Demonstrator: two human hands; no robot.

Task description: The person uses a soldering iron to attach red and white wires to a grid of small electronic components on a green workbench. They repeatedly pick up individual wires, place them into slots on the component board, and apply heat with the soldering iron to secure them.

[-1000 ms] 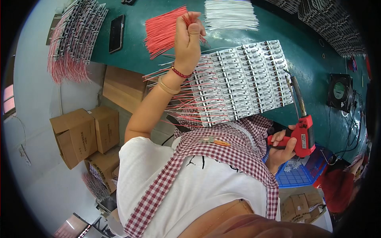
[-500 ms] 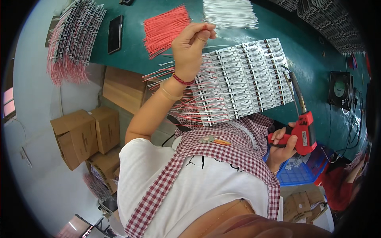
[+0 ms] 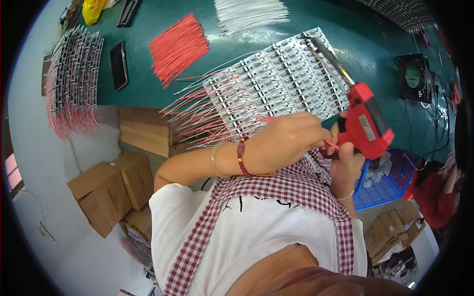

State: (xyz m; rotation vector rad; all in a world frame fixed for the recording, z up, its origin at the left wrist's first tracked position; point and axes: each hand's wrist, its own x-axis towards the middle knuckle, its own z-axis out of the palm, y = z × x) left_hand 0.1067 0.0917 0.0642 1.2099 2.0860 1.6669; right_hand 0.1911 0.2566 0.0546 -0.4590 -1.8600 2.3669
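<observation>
My left hand (image 3: 291, 140) is closed, its fingertips pinching red wires (image 3: 332, 144) whose ends stick out toward my right hand; more red shows at the back of the hand. The count of wires cannot be made out. In my right hand (image 3: 345, 167) is a red and black soldering gun (image 3: 366, 121), its metal tip pointing up and left over the far end of a panel of small white circuit boards (image 3: 281, 74). My right thumb is close to the wire ends. Red and white wires (image 3: 197, 111) hang off the panel's left side. My left hand covers its near edge.
A pile of red wires (image 3: 178, 48) and a pile of white wires (image 3: 252, 15) lie on the green table (image 3: 143, 89). Left are a phone (image 3: 118, 65) and wired boards (image 3: 74, 74). A black fan-like device (image 3: 414, 78) and blue basket (image 3: 377, 192) are right; cardboard boxes (image 3: 101, 195) stand below.
My left hand has come down from near the wire piles to my right hand, bringing the red wires. The soldering gun has risen and tilted left, its tip now above the panel.
</observation>
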